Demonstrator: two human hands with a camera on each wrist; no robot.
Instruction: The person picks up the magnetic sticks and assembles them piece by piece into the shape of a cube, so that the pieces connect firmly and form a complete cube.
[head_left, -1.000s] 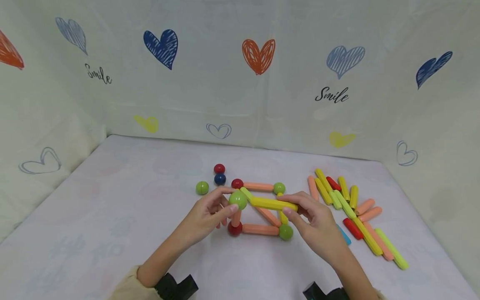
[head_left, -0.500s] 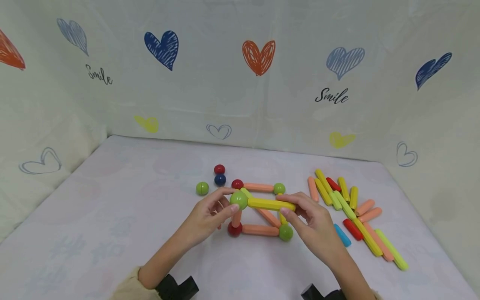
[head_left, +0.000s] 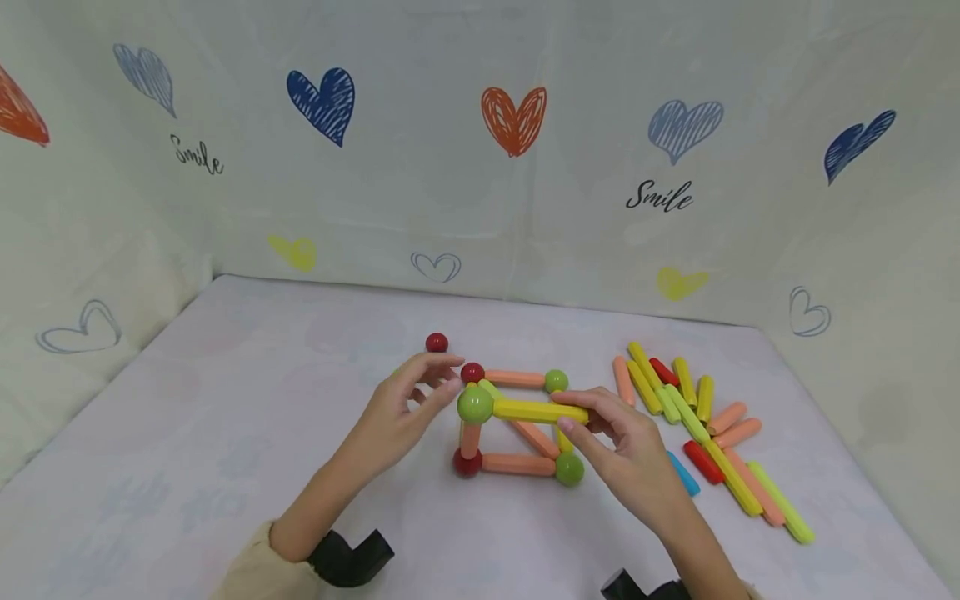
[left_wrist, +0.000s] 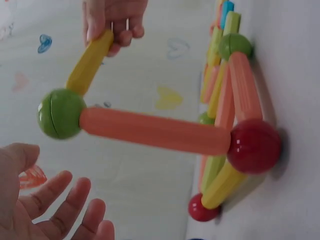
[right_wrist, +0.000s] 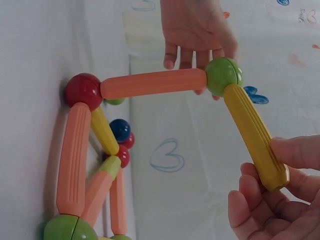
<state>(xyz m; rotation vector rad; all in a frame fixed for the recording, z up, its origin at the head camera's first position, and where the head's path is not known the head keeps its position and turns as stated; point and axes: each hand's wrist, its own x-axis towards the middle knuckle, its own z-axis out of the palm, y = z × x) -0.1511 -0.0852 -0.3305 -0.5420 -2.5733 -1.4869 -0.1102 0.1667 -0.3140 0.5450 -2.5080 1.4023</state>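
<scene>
My right hand (head_left: 622,450) pinches the free end of a yellow stick (head_left: 536,410) between thumb and fingers. The stick's other end meets a green ball (head_left: 476,405), which tops an upright orange stick (left_wrist: 155,131) rising from a red ball (left_wrist: 255,146). To the left, my left hand (head_left: 393,417) holds nothing, its fingers spread and apart from the green ball. Below lies a base frame of orange sticks (head_left: 517,464) and yellow ones, with green balls (head_left: 569,469) and red balls at its corners and a diagonal across it.
At the right lies a loose pile of yellow sticks (head_left: 731,477), with orange, red, lime and blue ones. Behind my left hand a loose red ball (head_left: 437,342) sits on the table (head_left: 187,433); a blue ball (right_wrist: 120,130) shows in the right wrist view. A heart-printed sheet (head_left: 420,183) hangs behind.
The yellow stick's end has moved left and met the upper green ball. My left hand has let go of that ball and drawn back to the left. My right hand keeps its pinch.
</scene>
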